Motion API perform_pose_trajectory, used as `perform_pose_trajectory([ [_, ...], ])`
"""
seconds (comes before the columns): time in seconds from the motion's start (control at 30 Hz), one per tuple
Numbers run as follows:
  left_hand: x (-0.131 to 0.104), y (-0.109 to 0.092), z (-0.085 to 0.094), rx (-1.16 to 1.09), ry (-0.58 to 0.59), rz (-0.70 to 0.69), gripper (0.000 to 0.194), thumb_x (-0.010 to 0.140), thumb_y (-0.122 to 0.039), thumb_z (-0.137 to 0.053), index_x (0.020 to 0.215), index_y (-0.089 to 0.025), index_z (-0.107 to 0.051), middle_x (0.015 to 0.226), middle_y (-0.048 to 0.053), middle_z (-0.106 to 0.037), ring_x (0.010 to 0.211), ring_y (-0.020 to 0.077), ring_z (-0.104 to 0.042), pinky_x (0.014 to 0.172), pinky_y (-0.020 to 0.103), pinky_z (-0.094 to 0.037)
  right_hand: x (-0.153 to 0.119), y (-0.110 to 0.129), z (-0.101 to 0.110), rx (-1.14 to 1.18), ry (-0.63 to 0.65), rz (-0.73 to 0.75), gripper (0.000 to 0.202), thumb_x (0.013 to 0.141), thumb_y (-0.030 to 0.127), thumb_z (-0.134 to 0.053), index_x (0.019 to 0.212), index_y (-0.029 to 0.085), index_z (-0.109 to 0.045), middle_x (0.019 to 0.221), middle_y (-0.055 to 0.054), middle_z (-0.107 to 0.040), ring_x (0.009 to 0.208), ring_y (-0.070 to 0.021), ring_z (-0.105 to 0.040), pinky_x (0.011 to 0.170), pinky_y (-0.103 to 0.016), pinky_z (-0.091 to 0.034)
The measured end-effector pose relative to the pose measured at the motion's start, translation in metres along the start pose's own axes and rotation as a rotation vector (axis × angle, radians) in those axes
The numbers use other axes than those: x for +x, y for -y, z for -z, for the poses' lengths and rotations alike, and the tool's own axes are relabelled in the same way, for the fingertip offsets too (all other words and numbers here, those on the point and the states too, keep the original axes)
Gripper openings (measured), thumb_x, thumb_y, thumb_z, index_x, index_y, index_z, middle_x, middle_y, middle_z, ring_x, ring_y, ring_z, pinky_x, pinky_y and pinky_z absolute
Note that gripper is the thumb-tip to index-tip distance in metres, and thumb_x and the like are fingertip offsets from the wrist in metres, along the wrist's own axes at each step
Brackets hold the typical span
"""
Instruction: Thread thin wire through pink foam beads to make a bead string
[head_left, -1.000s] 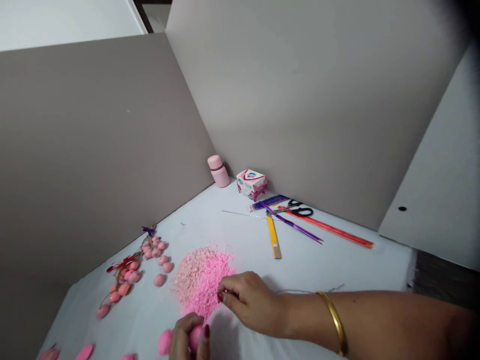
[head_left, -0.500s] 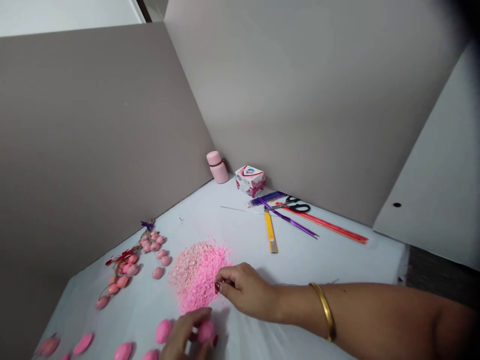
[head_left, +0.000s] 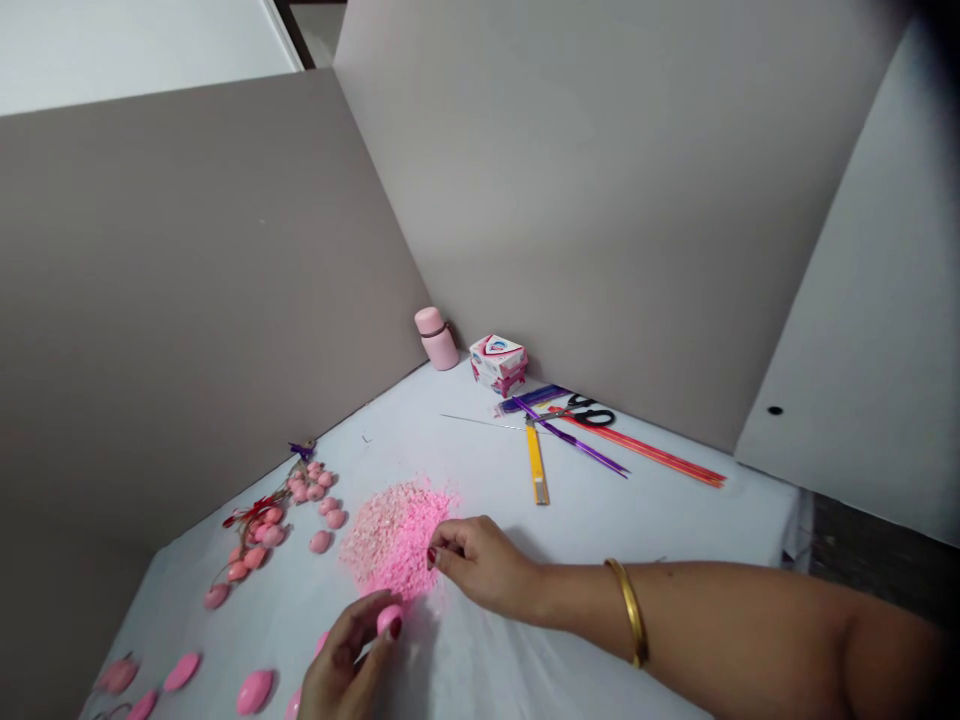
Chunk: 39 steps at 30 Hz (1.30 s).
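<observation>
Our left hand (head_left: 349,665) pinches pink ball (head_left: 389,619), lower centre; our right hand (head_left: 480,565) fingertips pinched shut at pink pile (head_left: 394,535), hold unclear.

White table (head_left: 675,520); pink crumbs (head_left: 394,535); scissors (head_left: 592,412)

Grey-brown partition panels (head_left: 525,180) meet in a corner at twelve o'clock behind a white-covered table (head_left: 675,510); soft, even light.
</observation>
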<state>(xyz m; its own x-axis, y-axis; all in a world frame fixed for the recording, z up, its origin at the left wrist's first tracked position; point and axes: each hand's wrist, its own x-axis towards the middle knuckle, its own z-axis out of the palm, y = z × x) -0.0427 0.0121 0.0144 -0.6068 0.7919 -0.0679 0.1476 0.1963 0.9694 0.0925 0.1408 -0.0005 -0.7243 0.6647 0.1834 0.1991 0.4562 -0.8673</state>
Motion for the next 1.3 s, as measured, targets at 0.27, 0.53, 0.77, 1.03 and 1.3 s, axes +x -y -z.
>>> perform_pose_trajectory([
  [0.27,0.017,0.012,0.022,-0.440,-0.248,0.193,0.045,0.044,-0.039,-0.084,0.082,-0.023,-0.067,0.080,-0.004,-0.076,0.074,0.0086,-0.067,0.063,0.013,-0.053,-0.015,0.012,-0.004,-0.156,0.303,0.284,0.011,0.076,0.013,-0.054,0.079,0.019,-0.063,0.071,0.000,-0.061,0.072,-0.0153,-0.056,0.062,-0.022,-0.037],
  [0.53,0.014,0.011,0.016,-0.478,-0.303,0.159,0.046,0.045,-0.041,-0.083,0.083,-0.021,-0.066,0.078,-0.003,-0.075,0.072,0.0081,-0.067,0.063,0.014,-0.053,-0.008,0.002,-0.002,-0.297,0.281,0.294,0.018,0.084,0.011,-0.043,0.087,0.016,-0.059,0.080,-0.006,-0.061,0.081,-0.0183,-0.054,0.067,-0.025,-0.037],
  [0.77,0.010,0.016,0.011,-0.401,-0.252,0.085,0.038,0.055,-0.039,-0.079,0.085,-0.019,-0.066,0.082,-0.004,-0.074,0.071,0.0089,-0.064,0.059,0.015,-0.051,-0.009,-0.001,-0.005,-0.280,0.301,0.370,0.010,0.078,0.012,-0.050,0.080,0.017,-0.059,0.077,-0.005,-0.059,0.081,-0.0192,-0.053,0.073,-0.027,-0.037],
  [1.03,0.007,0.013,0.007,-0.304,-0.213,0.058,0.035,0.056,-0.040,-0.078,0.082,-0.018,-0.068,0.079,-0.002,-0.071,0.070,0.0118,-0.061,0.057,0.017,-0.050,-0.001,-0.012,-0.003,-0.179,0.194,0.265,0.013,0.078,0.012,-0.049,0.076,0.016,-0.061,0.071,-0.003,-0.060,0.072,-0.0169,-0.054,0.065,-0.024,-0.037],
  [1.3,0.006,0.017,0.002,-0.382,-0.203,0.091,0.035,0.061,-0.041,-0.075,0.085,-0.018,-0.065,0.080,-0.001,-0.071,0.065,0.0105,-0.060,0.056,0.017,-0.050,0.000,-0.009,-0.001,0.002,0.211,0.172,0.020,0.074,0.002,-0.045,0.071,0.016,-0.059,0.062,0.003,-0.063,0.055,-0.0101,-0.057,0.056,-0.018,-0.038],
])
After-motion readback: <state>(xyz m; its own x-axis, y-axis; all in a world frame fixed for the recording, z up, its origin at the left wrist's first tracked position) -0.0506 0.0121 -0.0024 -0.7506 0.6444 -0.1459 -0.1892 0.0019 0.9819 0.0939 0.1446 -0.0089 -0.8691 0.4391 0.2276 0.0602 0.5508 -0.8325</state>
